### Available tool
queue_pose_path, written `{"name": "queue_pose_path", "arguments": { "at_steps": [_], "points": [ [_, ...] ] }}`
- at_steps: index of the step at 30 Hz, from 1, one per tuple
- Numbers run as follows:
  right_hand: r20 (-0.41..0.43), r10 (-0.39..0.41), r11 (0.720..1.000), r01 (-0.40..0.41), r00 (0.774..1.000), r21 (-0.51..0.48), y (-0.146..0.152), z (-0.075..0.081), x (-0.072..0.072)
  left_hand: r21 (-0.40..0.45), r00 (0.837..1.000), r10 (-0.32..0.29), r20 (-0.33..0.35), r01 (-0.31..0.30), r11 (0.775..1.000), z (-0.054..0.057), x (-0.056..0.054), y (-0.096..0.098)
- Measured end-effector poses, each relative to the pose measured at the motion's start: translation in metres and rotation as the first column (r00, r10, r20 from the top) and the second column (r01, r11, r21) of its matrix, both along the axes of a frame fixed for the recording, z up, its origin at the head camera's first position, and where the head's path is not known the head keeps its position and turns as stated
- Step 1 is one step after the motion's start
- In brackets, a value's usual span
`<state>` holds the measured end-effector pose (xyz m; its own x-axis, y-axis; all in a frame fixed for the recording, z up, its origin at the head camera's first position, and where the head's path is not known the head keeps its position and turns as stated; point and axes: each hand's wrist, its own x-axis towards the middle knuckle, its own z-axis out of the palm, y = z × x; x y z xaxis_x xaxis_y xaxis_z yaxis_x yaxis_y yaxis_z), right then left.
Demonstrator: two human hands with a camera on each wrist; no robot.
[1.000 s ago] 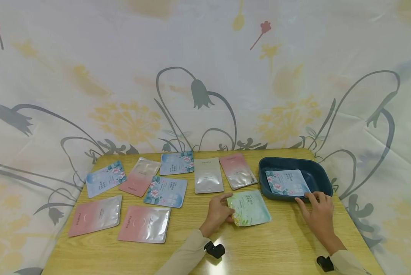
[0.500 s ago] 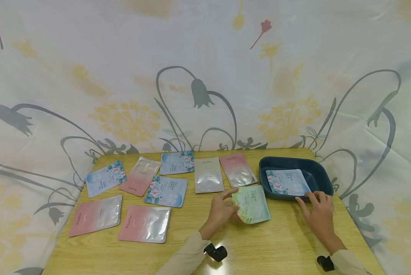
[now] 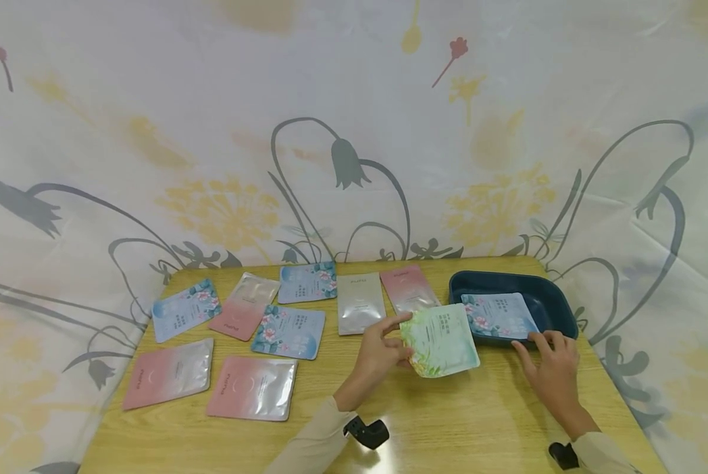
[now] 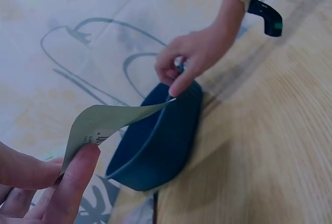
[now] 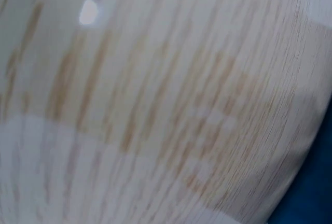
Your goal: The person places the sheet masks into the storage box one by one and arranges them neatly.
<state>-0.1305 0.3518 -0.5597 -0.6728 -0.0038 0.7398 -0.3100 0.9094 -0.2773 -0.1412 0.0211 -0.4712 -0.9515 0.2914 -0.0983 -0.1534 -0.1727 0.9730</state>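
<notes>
My left hand (image 3: 378, 355) pinches the left edge of a green sheet mask packet (image 3: 441, 342), raised off the table. In the left wrist view, the packet (image 4: 98, 125) bends, its back partly visible between thumb and fingers. To its right stands a dark blue tray (image 3: 552, 303). A blue floral mask packet (image 3: 499, 316) lies flat inside it, toward the left. My right hand (image 3: 552, 375) grips the tray's front rim, fingers over the edge and thumb outside. The right wrist view has only table and a bit of the blue tray (image 5: 311, 182).
Several other packets lie on the wooden table (image 3: 425, 428): pink-silver ones (image 3: 252, 388), blue floral ones (image 3: 289, 331) and a beige one (image 3: 360, 304). A pink packet (image 3: 410, 286) behind the green one is partly covered. A floral-patterned cloth (image 3: 354, 99) hangs around the table's back and sides.
The green packet, lying on the table a second ago, has been lifted and moved slightly right toward the tray by my left hand. My right hand has stayed on the rim.
</notes>
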Motion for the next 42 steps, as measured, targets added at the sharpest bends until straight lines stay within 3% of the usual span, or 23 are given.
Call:
{"name": "queue_pose_path", "arguments": {
  "at_steps": [12, 20, 25, 33, 42],
  "points": [
    [-0.001, 0.015, 0.999, -0.015, 1.0, 0.033, 0.005, -0.003, 0.0, 0.052, 1.0, -0.017, 0.026, 0.016, 0.999, 0.014, -0.026, 0.007],
    [-0.005, 0.02, 0.999, -0.019, 1.0, 0.037, 0.007, 0.0, -0.001, 0.06, 0.998, -0.058, -0.024, 0.06, 0.996, 0.021, -0.046, 0.027],
    [-0.02, 0.025, 0.999, -0.024, 0.999, 0.024, 0.006, 0.001, -0.001, 0.073, 0.997, -0.07, -0.021, 0.072, 0.995, 0.026, -0.057, 0.042],
    [-0.022, 0.012, 1.0, -0.012, 1.0, 0.008, 0.007, 0.001, 0.001, 0.078, 0.993, -0.116, -0.029, 0.118, 0.99, 0.027, -0.073, 0.068],
    [-0.021, 0.019, 1.0, -0.018, 1.0, 0.019, 0.004, -0.003, -0.001, 0.077, 0.989, -0.147, 0.002, 0.147, 0.986, 0.021, -0.09, 0.085]
  ]
}}
